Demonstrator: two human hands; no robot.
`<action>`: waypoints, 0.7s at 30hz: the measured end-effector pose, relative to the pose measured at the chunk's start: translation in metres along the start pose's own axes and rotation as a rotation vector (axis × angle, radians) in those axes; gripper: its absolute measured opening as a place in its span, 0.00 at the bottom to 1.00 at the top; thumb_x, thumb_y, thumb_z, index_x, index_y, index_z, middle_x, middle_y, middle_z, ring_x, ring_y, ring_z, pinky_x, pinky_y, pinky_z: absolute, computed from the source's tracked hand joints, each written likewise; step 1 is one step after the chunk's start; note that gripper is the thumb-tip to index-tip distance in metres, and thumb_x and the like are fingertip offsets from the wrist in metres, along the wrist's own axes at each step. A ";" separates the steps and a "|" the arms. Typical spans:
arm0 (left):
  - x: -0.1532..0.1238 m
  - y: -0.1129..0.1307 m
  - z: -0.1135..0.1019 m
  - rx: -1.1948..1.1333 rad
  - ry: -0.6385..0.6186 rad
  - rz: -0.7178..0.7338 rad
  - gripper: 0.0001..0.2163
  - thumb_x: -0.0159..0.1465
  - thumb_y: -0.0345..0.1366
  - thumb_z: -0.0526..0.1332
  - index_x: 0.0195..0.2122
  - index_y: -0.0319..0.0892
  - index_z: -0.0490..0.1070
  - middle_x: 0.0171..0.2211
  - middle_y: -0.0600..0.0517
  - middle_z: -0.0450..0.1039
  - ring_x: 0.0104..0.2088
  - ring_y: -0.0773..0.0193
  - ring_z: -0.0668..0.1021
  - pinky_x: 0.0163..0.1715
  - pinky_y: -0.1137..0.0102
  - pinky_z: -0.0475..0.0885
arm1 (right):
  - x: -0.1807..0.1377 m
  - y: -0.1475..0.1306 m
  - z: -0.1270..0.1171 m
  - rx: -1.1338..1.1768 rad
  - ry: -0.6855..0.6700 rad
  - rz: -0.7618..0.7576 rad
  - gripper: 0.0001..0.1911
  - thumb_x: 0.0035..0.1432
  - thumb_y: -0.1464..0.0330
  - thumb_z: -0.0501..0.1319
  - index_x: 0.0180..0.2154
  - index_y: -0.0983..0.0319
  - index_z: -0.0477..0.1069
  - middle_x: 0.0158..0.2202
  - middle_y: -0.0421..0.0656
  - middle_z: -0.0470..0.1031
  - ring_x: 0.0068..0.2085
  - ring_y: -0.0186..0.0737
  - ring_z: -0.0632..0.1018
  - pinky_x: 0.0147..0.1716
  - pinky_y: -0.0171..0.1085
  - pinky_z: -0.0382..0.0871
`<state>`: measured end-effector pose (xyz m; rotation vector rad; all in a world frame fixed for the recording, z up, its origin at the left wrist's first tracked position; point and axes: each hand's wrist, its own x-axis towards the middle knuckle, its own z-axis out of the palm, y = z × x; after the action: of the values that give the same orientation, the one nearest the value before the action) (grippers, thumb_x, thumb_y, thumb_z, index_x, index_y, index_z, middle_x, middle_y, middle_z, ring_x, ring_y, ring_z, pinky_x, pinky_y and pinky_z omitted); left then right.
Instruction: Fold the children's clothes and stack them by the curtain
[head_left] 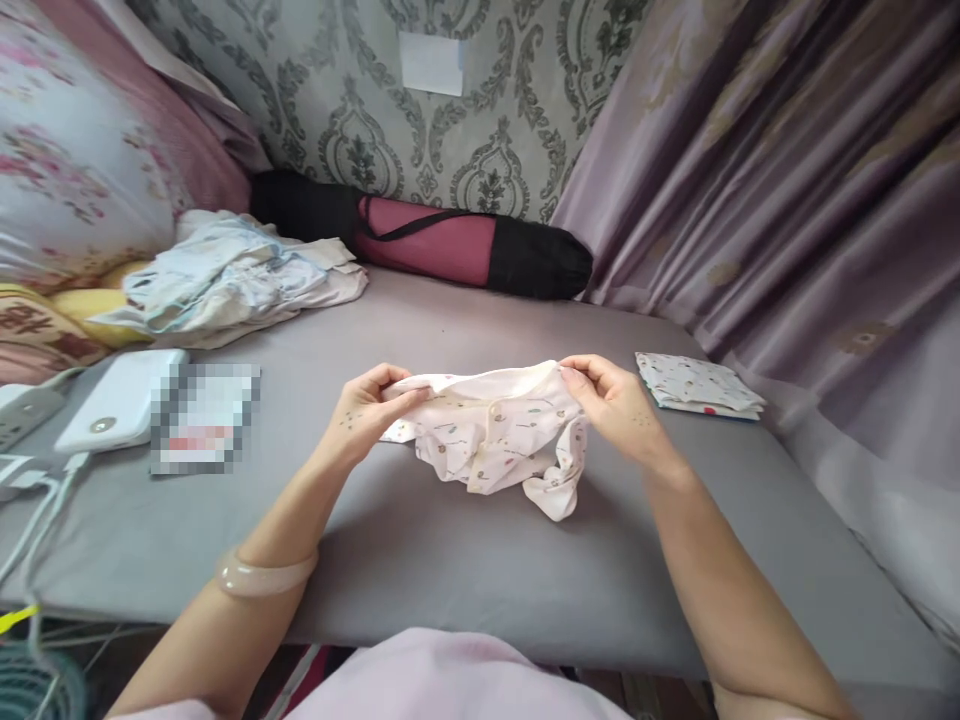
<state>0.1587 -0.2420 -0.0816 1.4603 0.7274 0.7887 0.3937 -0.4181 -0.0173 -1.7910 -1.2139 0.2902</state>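
Note:
Between both hands a small white baby shirt (499, 435) with a tiny coloured print and pale yellow trim is stretched sideways above the grey surface. My left hand (367, 405) pinches its left edge between thumb and fingers. At the opposite edge, my right hand (609, 395) grips the cloth the same way. The lower part of the shirt hangs in loose folds, and one sleeve droops below at the right. Off to the right of my right hand lies a folded stack of printed baby clothes (697, 382).
A heap of pale clothes (247, 275) lies at the back left. Behind stretches a long black and maroon bag (427, 240) along the wall. At left are a white power bank (124, 400) with cables and a blurred-out packet (206, 415). Purple curtains (787, 180) hang at right.

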 end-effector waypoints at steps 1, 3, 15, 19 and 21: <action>0.000 0.001 0.001 0.007 -0.004 0.005 0.17 0.48 0.47 0.72 0.28 0.40 0.71 0.23 0.56 0.68 0.23 0.69 0.69 0.21 0.75 0.61 | 0.001 0.003 0.001 0.008 -0.006 0.016 0.15 0.59 0.56 0.61 0.39 0.61 0.74 0.36 0.43 0.77 0.37 0.40 0.75 0.37 0.37 0.68; -0.001 0.001 0.001 0.037 -0.011 0.040 0.16 0.50 0.47 0.72 0.26 0.40 0.70 0.21 0.57 0.66 0.23 0.71 0.67 0.21 0.76 0.59 | 0.002 0.006 0.003 0.019 -0.019 0.052 0.16 0.57 0.55 0.63 0.37 0.61 0.74 0.33 0.42 0.76 0.35 0.39 0.75 0.35 0.36 0.67; 0.005 0.034 0.008 0.518 -0.005 0.540 0.18 0.64 0.48 0.60 0.23 0.41 0.74 0.22 0.53 0.63 0.24 0.69 0.66 0.23 0.73 0.59 | -0.002 0.003 -0.008 0.197 0.110 0.075 0.19 0.49 0.53 0.69 0.34 0.62 0.78 0.31 0.43 0.78 0.33 0.39 0.75 0.32 0.35 0.68; 0.012 0.067 0.012 0.509 -0.052 0.564 0.15 0.62 0.48 0.62 0.37 0.42 0.80 0.28 0.51 0.73 0.29 0.66 0.72 0.26 0.74 0.65 | 0.003 -0.008 -0.024 0.263 0.153 0.030 0.19 0.46 0.53 0.71 0.35 0.61 0.79 0.34 0.43 0.80 0.34 0.40 0.77 0.33 0.36 0.70; 0.016 0.094 0.014 0.486 -0.023 0.591 0.15 0.59 0.48 0.64 0.36 0.42 0.80 0.29 0.52 0.76 0.30 0.65 0.73 0.27 0.74 0.66 | 0.010 -0.019 -0.038 0.272 0.170 -0.026 0.19 0.46 0.53 0.71 0.35 0.61 0.80 0.34 0.43 0.80 0.34 0.40 0.78 0.33 0.37 0.71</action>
<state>0.1771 -0.2405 0.0129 2.1736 0.4833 1.0842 0.4107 -0.4296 0.0216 -1.5311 -1.0242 0.2688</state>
